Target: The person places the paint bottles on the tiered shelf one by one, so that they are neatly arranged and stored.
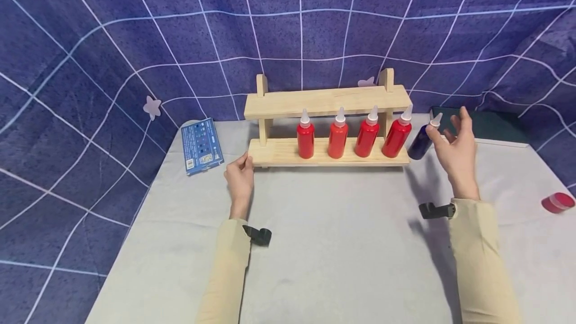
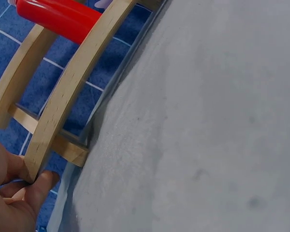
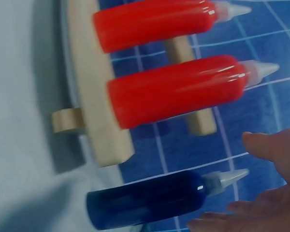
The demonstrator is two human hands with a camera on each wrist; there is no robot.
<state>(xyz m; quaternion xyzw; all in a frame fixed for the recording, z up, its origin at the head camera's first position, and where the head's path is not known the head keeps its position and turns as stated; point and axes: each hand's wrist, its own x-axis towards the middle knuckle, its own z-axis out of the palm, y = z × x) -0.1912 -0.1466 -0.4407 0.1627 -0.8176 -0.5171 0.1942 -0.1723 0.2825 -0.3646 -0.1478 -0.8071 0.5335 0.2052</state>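
Note:
A two-tier wooden rack stands toward the back of the table. My left hand pinches the left end of its lower board between thumb and fingers. Several red squeeze bottles with white pointed caps stand upright on that lower board, toward its right half. Just off the rack's right end is a dark blue squeeze bottle with a pale nozzle. Close to that nozzle, my right hand has its fingers spread; the right wrist view shows a gap between them and the bottle.
A blue printed box lies left of the rack. Behind my right hand lies a dark green flat item, like a book or box. A small red round container sits at the far right. Blue gridded cloth hangs behind the table.

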